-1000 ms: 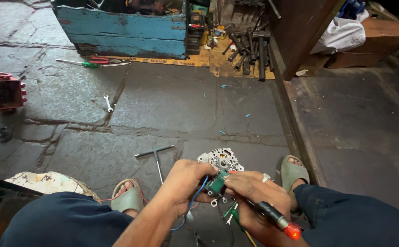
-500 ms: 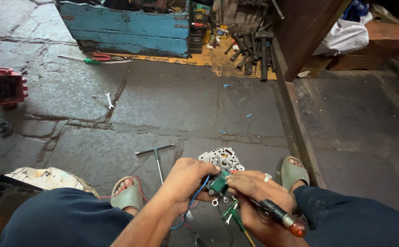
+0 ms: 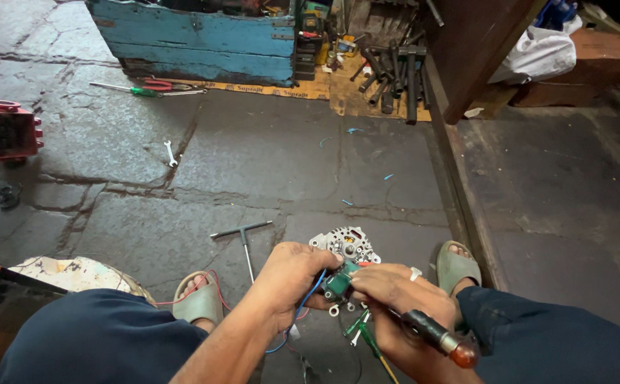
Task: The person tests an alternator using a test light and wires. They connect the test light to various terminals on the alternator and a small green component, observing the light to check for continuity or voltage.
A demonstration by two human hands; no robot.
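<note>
My left hand (image 3: pixel 288 281) and my right hand (image 3: pixel 395 306) meet low in the view, between my knees. Together they pinch a small green electrical part (image 3: pixel 340 282) with blue and red wires (image 3: pixel 303 309) trailing down from it. My right hand also grips a tool with a black and orange handle (image 3: pixel 441 338) that points toward my right knee. Just beyond my fingers a silver metal housing (image 3: pixel 345 245) lies on the stone floor. A green-handled screwdriver (image 3: pixel 367 338) lies under my right hand.
A T-handle wrench (image 3: pixel 242 235) lies left of the housing. A small spanner (image 3: pixel 170 153) and a red metal part (image 3: pixel 8 128) sit further left. A blue wooden crate (image 3: pixel 196 39), red pliers (image 3: pixel 155 85) and dark tools on cardboard (image 3: pixel 388 71) line the far side. My sandalled feet (image 3: pixel 200 299) flank the work.
The view has tilted slightly downward. My hands stay on the green part with only small finger shifts.
</note>
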